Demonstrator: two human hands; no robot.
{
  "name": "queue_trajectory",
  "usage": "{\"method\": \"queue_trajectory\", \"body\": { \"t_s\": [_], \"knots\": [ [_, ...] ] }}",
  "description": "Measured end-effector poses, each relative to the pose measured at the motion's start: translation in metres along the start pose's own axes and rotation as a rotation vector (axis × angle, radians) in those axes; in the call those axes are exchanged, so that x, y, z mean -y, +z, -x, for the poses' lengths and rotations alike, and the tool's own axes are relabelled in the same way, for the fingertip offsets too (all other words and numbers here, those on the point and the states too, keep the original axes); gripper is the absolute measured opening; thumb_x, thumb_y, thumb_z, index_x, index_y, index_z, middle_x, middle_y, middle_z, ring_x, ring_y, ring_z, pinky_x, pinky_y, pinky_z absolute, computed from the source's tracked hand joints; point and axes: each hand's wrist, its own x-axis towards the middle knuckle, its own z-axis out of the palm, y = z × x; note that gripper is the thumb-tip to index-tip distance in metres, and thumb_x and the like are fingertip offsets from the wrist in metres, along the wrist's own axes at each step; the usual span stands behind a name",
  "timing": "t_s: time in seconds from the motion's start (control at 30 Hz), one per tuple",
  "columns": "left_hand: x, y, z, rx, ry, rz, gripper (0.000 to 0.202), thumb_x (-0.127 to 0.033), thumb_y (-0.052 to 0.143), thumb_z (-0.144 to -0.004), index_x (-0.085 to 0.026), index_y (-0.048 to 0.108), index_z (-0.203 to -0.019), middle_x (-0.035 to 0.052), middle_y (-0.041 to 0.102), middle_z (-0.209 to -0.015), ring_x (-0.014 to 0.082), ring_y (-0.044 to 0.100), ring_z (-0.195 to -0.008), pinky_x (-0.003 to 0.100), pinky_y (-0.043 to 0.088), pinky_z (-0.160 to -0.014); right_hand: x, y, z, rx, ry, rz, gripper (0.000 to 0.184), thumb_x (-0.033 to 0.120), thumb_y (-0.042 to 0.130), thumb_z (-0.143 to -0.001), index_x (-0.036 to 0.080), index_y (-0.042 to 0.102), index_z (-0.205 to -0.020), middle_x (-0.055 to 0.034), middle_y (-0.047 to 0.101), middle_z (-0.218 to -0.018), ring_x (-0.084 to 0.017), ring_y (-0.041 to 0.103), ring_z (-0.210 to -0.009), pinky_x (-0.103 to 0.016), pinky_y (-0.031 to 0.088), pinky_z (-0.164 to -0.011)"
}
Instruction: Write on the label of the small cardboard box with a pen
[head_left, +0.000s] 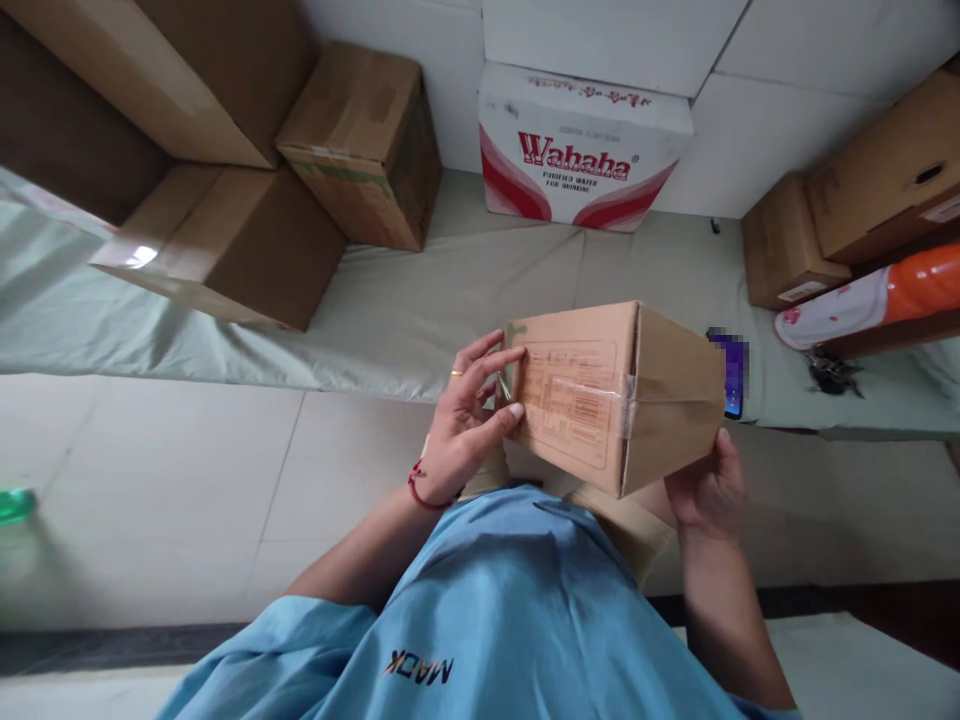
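Observation:
A brown cardboard box (570, 390) is held up in front of my blue shirt, tilted, with printed panel and a strip of clear tape along its edge. My left hand (480, 400) grips its left end, fingers on the far side of the corner and thumb on the near side. A small shiny metal piece (504, 386) shows between those fingers; its kind I cannot make out. Under the box's right end, my right hand (709, 490) supports it, thumb up along the side and most fingers hidden beneath.
Cardboard boxes (247, 240) are stacked at the left of a cloth-covered ledge (420, 300). A white Wahaha carton (585, 160) stands against the wall. On the right lie a phone (735, 375), keys (834, 373), an orange-and-white roll (877, 297) and more boxes (787, 245).

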Motion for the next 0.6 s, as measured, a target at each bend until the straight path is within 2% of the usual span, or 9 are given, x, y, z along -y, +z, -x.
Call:
{"method": "queue_trajectory", "body": {
  "t_s": [0.13,0.2,0.27,0.37,0.47,0.53,0.6],
  "knots": [
    [0.013,-0.004,-0.001,-0.037,-0.014,0.25,0.078,-0.032,0.094,-0.083,-0.043,0.062,-0.153,0.0047,0.052,-0.17,0.0302,0.048,-0.159,0.043,0.047,-0.127,0.0,-0.012,0.008,0.065,-0.033,0.06,0.041,0.049,0.07,-0.096,0.03,0.077,-0.131,0.0,0.08,-0.136,-0.019,0.073,-0.13,-0.038,0.057,-0.116],
    [0.02,-0.008,-0.002,-0.021,-0.05,0.326,0.084,-0.027,0.097,-0.079,-0.041,0.062,-0.154,0.0049,0.055,-0.169,0.0296,0.047,-0.162,0.041,0.045,-0.13,0.001,-0.018,0.01,0.119,-0.081,0.088,0.044,0.041,0.076,-0.089,0.03,0.077,-0.132,-0.0002,0.078,-0.142,-0.017,0.071,-0.133,-0.035,0.057,-0.115],
    [0.024,-0.012,-0.002,-0.005,-0.068,0.35,0.085,-0.022,0.098,-0.075,-0.038,0.066,-0.151,0.0051,0.057,-0.167,0.0312,0.044,-0.164,0.04,0.047,-0.13,0.003,-0.024,0.01,0.166,-0.114,0.114,0.046,0.035,0.081,-0.08,0.031,0.079,-0.126,-0.0008,0.08,-0.137,-0.019,0.072,-0.131,-0.035,0.058,-0.114],
    [0.027,-0.011,-0.001,-0.014,-0.08,0.358,0.088,-0.014,0.096,-0.074,-0.04,0.065,-0.152,0.0033,0.059,-0.165,0.0317,0.053,-0.156,0.036,0.061,-0.113,0.001,-0.029,0.007,0.195,-0.129,0.14,0.045,0.031,0.086,-0.07,0.034,0.081,-0.115,0.0,0.085,-0.116,-0.023,0.079,-0.113,-0.04,0.062,-0.105],
    [0.033,-0.009,-0.001,-0.023,-0.094,0.395,0.09,-0.01,0.093,-0.075,-0.046,0.063,-0.152,-0.0002,0.057,-0.168,0.0284,0.064,-0.145,0.027,0.068,-0.093,-0.005,-0.026,0.005,0.193,-0.142,0.126,0.051,0.029,0.09,-0.065,0.034,0.081,-0.114,0.0017,0.085,-0.111,-0.02,0.079,-0.101,-0.036,0.065,-0.091],
    [0.036,-0.009,0.0,-0.026,-0.108,0.415,0.095,-0.01,0.093,-0.076,-0.049,0.059,-0.155,-0.0004,0.055,-0.169,0.0275,0.067,-0.141,0.028,0.069,-0.093,-0.008,-0.026,0.006,0.182,-0.147,0.122,0.055,0.03,0.092,-0.062,0.035,0.081,-0.115,0.0021,0.084,-0.116,-0.019,0.079,-0.104,-0.034,0.065,-0.089],
    [0.038,-0.008,0.002,-0.015,-0.135,0.422,0.097,-0.012,0.092,-0.079,-0.049,0.054,-0.16,0.0025,0.06,-0.165,0.0282,0.071,-0.136,0.032,0.069,-0.096,-0.009,-0.029,0.007,0.164,-0.141,0.133,0.054,0.034,0.094,-0.061,0.038,0.081,-0.114,0.0036,0.084,-0.118,-0.021,0.078,-0.105,-0.036,0.066,-0.088]
  ]
}}
